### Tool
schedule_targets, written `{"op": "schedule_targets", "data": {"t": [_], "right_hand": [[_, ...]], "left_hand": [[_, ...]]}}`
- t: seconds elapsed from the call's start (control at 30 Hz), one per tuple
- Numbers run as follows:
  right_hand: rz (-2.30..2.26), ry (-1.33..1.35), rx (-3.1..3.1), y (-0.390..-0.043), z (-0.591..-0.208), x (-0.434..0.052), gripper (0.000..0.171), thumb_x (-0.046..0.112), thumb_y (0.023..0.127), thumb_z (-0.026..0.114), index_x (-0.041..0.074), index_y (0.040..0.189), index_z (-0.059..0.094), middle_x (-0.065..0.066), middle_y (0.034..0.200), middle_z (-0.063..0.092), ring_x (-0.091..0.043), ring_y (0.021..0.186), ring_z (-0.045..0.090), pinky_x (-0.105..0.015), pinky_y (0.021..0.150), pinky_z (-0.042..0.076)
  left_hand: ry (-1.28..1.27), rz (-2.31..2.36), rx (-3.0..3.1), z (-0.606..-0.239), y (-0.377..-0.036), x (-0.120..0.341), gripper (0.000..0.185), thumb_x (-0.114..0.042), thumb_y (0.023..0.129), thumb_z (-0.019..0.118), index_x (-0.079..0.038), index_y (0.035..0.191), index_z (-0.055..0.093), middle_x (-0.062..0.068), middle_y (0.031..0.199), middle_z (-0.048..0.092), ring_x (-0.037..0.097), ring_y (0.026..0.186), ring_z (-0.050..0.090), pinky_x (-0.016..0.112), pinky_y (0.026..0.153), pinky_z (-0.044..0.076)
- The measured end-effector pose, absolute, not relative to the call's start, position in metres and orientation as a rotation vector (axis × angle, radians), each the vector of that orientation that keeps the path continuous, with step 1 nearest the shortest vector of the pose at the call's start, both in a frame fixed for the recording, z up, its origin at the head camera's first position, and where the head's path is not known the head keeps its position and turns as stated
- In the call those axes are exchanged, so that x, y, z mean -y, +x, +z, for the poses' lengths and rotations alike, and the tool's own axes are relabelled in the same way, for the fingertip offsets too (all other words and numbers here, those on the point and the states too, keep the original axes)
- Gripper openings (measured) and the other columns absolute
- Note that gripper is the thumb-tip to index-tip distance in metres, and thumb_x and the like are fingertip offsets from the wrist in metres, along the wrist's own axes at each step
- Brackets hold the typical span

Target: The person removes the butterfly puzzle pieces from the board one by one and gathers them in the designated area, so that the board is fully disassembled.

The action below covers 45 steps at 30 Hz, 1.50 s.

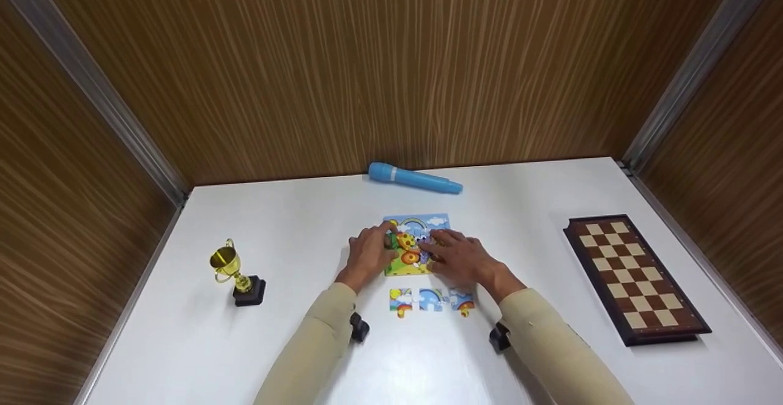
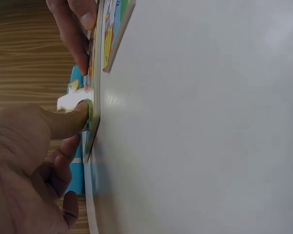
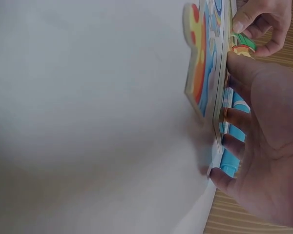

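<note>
Pressing pieces into a picture puzzle (image 1: 416, 243) at the middle of the white table (image 1: 293, 221).

Left hand (image 1: 369, 253) pinches a green piece (image 2: 90, 117) at the puzzle's left edge, thumb on top; right hand (image 1: 457, 257) lies flat on the right side, fingers straight and holding the board down. Judged from here, the piece should go in level, with the right palm steadying the board against sliding. Three loose pieces (image 1: 431, 301) lie just near of it, a blue torch (image 1: 415, 179) far of it. Trophy (image 1: 235, 273) at left and chessboard (image 1: 636, 276) at right stand well apart, leaving room on both sides.
</note>
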State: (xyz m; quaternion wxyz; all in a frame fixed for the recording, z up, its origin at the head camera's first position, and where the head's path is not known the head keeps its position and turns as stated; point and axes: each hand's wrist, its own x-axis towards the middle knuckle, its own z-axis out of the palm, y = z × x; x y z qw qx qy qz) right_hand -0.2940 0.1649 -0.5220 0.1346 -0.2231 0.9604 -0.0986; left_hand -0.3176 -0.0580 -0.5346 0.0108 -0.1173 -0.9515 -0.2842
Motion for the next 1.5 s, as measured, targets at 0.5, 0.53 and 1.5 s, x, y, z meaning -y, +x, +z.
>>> {"op": "schedule_targets", "data": {"t": [0.5,0.53,1.5], "right_hand": [[-0.302,-0.611,-2.773,-0.292,-0.522,-0.164,0.056,0.049,0.099,0.042,0.038,0.152,0.026,0.0,0.163,0.017,-0.031,0.15,0.012,-0.061,0.113,0.02],[-0.304,-0.612,-2.772,-0.292,-0.522,-0.165,0.056,0.049,0.099,0.042,0.038,0.152,0.026,0.0,0.163,0.017,-0.031,0.15,0.012,-0.062,0.113,0.02],[-0.267,-0.658,-2.822,-0.293,-0.528,-0.166,0.056,0.05,0.1,0.039,0.034,0.152,0.027,-0.002,0.162,0.02,-0.032,0.15,0.014,-0.063,0.111,0.023]], "left_hand": [[-0.445,-0.739,2.943,-0.536,-0.31,0.059,0.008,-0.021,0.089,0.068,-0.018,0.094,0.063,-0.003,0.093,0.068,0.018,0.09,0.055,0.042,0.089,0.035],[-0.44,-0.745,2.949,-0.536,-0.311,0.059,0.008,-0.021,0.089,0.068,-0.018,0.095,0.063,-0.002,0.093,0.068,0.018,0.09,0.055,0.042,0.09,0.034],[-0.512,-1.215,2.804,-0.514,-0.276,0.079,0.023,-0.022,0.091,0.058,-0.019,0.114,0.056,-0.001,0.091,0.063,0.013,0.075,0.049,0.028,0.069,0.038]]}}
